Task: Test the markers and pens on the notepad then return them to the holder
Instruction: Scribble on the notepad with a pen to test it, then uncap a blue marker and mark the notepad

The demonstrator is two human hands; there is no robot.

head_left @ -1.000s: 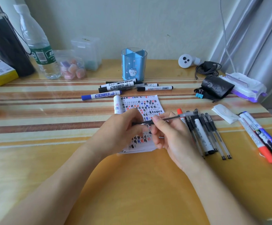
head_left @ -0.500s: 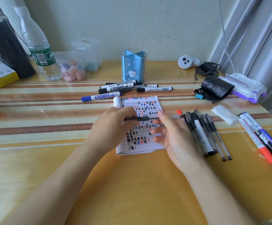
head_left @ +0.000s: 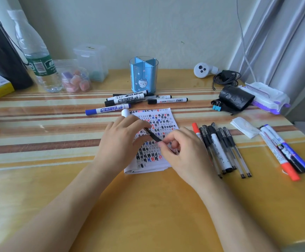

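Observation:
A black pen (head_left: 153, 136) hangs tilted over the notepad (head_left: 163, 118), whose page is covered in black, blue and red test marks. My left hand (head_left: 122, 140) pinches the pen's upper left end. My right hand (head_left: 184, 153) pinches it lower down, fingers curled round the barrel. The blue divided holder (head_left: 144, 77) stands behind the notepad with nothing in it. Several markers (head_left: 128, 100) lie between the holder and the notepad, a blue-capped marker (head_left: 108, 110) nearest the page.
A row of pens (head_left: 222, 148) lies right of the notepad, and three markers (head_left: 284, 151) lie further right. A water bottle (head_left: 37, 57), plastic boxes (head_left: 91, 62), a black pouch (head_left: 235, 100), a wipes pack (head_left: 268, 97) and a folded tissue (head_left: 244, 126) line the back and right.
The pen was level between both hands; now it tilts down to the right. My right hand opened briefly, then closed on the pen again, lower over the page.

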